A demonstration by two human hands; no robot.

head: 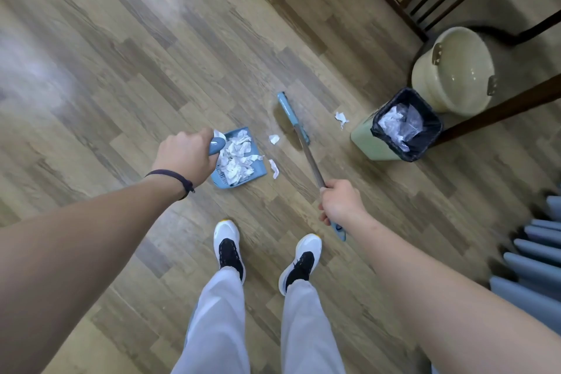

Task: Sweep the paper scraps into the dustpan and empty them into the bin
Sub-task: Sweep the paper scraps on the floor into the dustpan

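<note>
A blue dustpan [258, 171] rests on the wooden floor, holding a heap of crumpled white paper scraps [236, 159]. My left hand [185, 156] grips its handle. My right hand [341, 202] holds the metal pole of a blue broom [293, 117], whose head stands on the floor to the right of the pan. Three loose scraps lie on the floor: one [274, 139] between pan and broom, one [274, 168] by the pan's lip, one [341, 118] right of the broom. A green bin [362, 136] with a black liner holds white paper and plastic.
A cream bucket [452, 70] stands behind the bin, beside dark wooden furniture legs [498, 109]. Grey-blue folded fabric [534, 252] lies at the right edge. My two feet in white and black shoes [229, 247] stand just behind the dustpan.
</note>
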